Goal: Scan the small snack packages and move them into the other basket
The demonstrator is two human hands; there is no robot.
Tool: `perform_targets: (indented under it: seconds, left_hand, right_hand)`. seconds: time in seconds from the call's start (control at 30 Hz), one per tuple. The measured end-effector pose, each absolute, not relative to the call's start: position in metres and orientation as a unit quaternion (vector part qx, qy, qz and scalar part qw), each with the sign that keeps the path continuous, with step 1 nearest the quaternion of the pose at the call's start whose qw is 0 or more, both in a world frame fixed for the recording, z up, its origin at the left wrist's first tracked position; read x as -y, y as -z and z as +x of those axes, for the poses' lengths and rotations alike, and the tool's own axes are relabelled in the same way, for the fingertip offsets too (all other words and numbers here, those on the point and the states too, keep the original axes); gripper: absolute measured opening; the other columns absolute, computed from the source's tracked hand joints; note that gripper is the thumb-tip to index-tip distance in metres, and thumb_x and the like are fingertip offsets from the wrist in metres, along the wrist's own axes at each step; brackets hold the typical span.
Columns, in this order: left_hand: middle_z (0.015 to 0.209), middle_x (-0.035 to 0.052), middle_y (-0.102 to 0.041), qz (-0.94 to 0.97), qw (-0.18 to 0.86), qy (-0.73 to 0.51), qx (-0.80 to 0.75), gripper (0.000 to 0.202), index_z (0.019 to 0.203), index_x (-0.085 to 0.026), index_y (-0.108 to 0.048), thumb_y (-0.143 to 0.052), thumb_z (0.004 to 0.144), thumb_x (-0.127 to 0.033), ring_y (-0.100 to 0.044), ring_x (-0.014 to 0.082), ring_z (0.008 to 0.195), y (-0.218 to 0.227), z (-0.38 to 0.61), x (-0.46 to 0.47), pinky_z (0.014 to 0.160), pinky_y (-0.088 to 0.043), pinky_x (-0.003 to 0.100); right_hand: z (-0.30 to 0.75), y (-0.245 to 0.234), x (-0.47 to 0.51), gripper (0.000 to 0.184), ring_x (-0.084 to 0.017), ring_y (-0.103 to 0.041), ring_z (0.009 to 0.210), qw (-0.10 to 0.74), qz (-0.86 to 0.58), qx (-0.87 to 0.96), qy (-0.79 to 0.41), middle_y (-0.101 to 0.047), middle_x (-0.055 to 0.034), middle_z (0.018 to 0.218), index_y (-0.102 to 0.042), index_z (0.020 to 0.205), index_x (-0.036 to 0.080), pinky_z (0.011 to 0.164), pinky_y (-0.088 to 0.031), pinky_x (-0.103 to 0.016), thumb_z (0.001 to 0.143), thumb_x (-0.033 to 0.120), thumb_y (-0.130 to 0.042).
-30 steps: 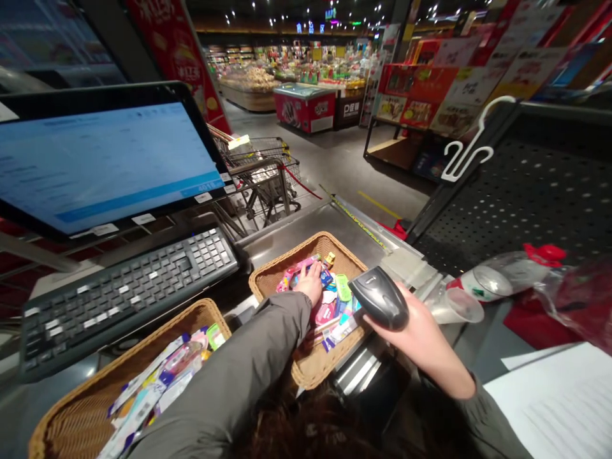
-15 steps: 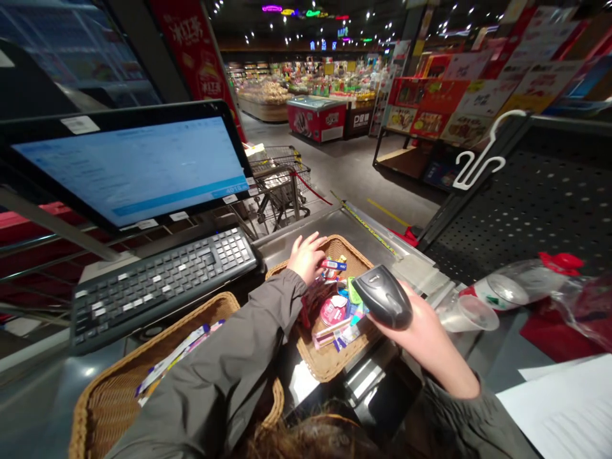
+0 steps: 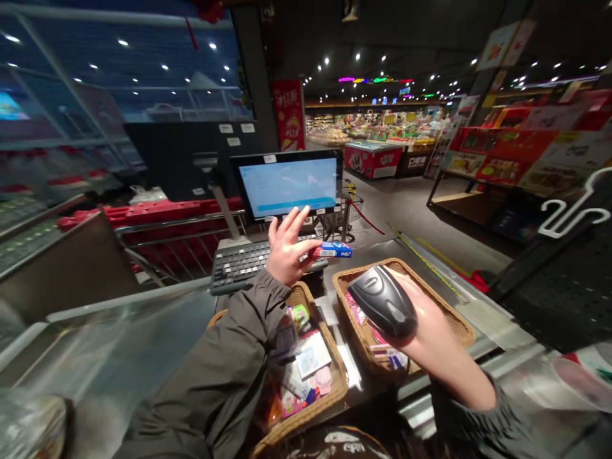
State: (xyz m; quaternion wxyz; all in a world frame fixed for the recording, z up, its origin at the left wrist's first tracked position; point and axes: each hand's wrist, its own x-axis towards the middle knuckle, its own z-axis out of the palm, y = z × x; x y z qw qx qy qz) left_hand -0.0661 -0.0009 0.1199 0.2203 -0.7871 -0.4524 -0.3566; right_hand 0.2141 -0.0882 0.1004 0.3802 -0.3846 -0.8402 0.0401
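Two wicker baskets [image 3: 368, 274] of small packets [image 3: 310, 357] sit on the steel checkout worktop [image 3: 377, 252], with a keyboard [image 3: 248, 266] at its far edge. Above the worktop, the left hand [image 3: 287, 248], fingers spread, pinches a blue box [image 3: 332, 250] at its thumb side; the right hand [image 3: 425, 325] closes firmly around a barcode scanner [image 3: 382, 303].
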Motion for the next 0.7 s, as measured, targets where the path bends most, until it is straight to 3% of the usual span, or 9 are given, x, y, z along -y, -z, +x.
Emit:
perform_targets:
  seconds: [0.1,0.27,0.4,0.7]
  left_hand:
    - [0.157,0.0027,-0.040,-0.767,0.256,0.358,0.467,0.022,0.093,-0.031,-0.076,-0.059,0.093,-0.044,-0.034,0.0286,0.146,-0.125,-0.095,0.025,0.119,-0.015,0.058]
    - [0.156,0.0030,-0.042,-0.742,0.286,0.341,0.501,0.021,0.094,-0.032,-0.076,-0.058,0.093,-0.044,-0.037,0.0271,0.145,-0.121,-0.136,0.052,0.119,-0.014,0.058]
    - [0.157,0.0056,-0.039,-0.736,0.281,0.342,0.513,0.021,0.096,-0.030,-0.076,-0.059,0.092,-0.042,-0.036,0.0286,0.145,-0.112,-0.163,0.062,0.119,-0.014,0.058]
    - [0.157,0.0104,-0.040,-0.734,0.270,0.373,0.500,0.016,0.098,-0.029,-0.076,-0.069,0.084,-0.033,-0.037,0.0309,0.145,-0.095,-0.189,0.065,0.118,-0.014,0.060]
  right_hand:
    - [0.183,-0.107,0.089,0.052,-0.034,-0.051,0.133,0.372,-0.348,0.859,-0.039,-0.061,-0.0146,0.135,-0.056,0.132,0.020,0.112,-0.042,-0.055,0.081,0.025,-0.065]
    - [0.140,-0.110,0.094,0.047,-0.040,-0.049,0.134,0.344,-0.319,0.881,-0.056,-0.060,-0.0174,0.136,-0.061,0.125,0.019,0.111,-0.037,-0.066,0.078,0.027,-0.066]
    - [0.122,-0.110,0.100,0.049,-0.040,-0.049,0.134,0.319,-0.308,0.894,-0.068,-0.059,-0.0179,0.138,-0.059,0.128,0.021,0.110,-0.035,-0.069,0.081,0.029,-0.064]
    - [0.112,-0.112,0.105,0.066,-0.036,-0.051,0.132,0.309,-0.276,0.905,-0.096,-0.063,-0.0173,0.129,-0.046,0.143,0.020,0.108,-0.041,-0.063,0.079,0.022,-0.064]
